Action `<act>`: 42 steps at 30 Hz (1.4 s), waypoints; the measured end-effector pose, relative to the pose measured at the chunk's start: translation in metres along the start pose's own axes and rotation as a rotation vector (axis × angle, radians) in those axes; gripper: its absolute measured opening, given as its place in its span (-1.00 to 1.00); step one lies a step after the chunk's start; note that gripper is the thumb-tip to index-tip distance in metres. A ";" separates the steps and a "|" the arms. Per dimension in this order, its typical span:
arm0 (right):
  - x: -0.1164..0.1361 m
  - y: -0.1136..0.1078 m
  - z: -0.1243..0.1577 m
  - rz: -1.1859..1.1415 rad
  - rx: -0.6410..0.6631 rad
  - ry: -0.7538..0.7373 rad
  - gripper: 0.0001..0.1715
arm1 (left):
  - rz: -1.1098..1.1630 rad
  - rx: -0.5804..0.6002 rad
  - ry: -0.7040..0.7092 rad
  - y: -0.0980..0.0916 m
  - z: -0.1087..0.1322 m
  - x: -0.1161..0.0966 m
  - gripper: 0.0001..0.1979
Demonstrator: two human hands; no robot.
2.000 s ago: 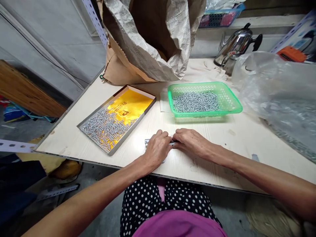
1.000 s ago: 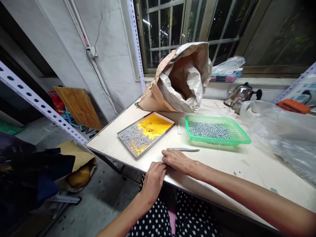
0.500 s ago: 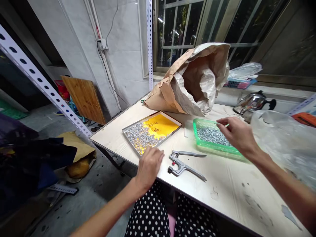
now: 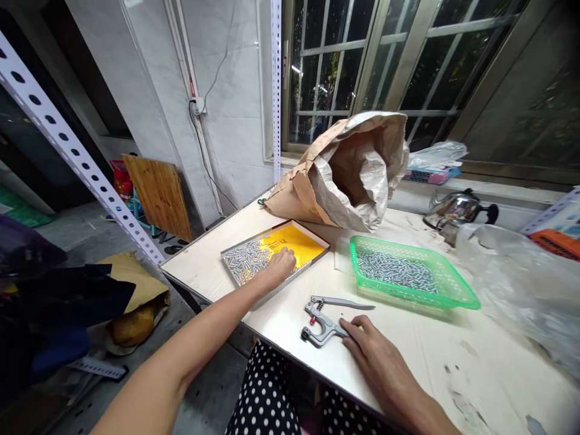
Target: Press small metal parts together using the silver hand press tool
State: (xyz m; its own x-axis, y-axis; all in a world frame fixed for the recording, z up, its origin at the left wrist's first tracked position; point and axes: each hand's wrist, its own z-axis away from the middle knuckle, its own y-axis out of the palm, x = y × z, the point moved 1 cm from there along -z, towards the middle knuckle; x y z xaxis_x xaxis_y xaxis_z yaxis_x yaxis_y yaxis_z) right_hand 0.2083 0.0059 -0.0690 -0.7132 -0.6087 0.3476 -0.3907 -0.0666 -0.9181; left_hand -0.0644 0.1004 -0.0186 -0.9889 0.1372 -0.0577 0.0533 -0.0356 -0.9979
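Note:
My left hand (image 4: 281, 266) reaches into the shallow yellow-lined box tray (image 4: 317, 241), fingers curled over the heap of small silver metal pieces (image 4: 242, 261); what the fingers grip is hidden. My right hand (image 4: 374, 350) rests on the table with its fingertips on the lower handle of the grey hand press pliers (image 4: 324, 320), which lie flat near the front edge. Beyond the pliers stands a green plastic basket (image 4: 457, 296) with many small silver pieces (image 4: 394, 269) in it.
A big crumpled paper sack (image 4: 353, 169) lies open at the back of the white table (image 4: 435, 356). A metal kettle (image 4: 453, 208) and a clear plastic bag (image 4: 521, 284) sit at the right. A perforated shelf post (image 4: 72, 145) stands at left.
My left hand has moved from the table's front edge into the yellow tray. My right hand has come back from the green basket down to the pliers' handle.

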 end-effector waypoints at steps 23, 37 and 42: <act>0.002 0.007 0.000 0.126 -0.136 -0.098 -0.67 | 0.047 -0.070 -0.075 -0.034 -0.003 -0.020 -0.75; -0.008 -0.014 -0.017 -0.048 0.055 -0.151 -0.78 | 1.016 0.248 -0.361 0.000 0.093 -0.071 -0.84; -0.011 -0.011 -0.016 -0.057 0.020 -0.149 -0.77 | 0.998 0.281 -0.416 0.008 0.088 -0.066 -0.76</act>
State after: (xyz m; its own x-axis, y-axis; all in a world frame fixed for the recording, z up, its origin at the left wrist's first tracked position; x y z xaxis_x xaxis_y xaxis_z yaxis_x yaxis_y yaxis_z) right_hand 0.2110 0.0255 -0.0596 -0.5951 -0.7143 0.3683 -0.4150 -0.1192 -0.9020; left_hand -0.0111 0.0035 -0.0208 -0.4925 -0.4180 -0.7634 0.8682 -0.1750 -0.4643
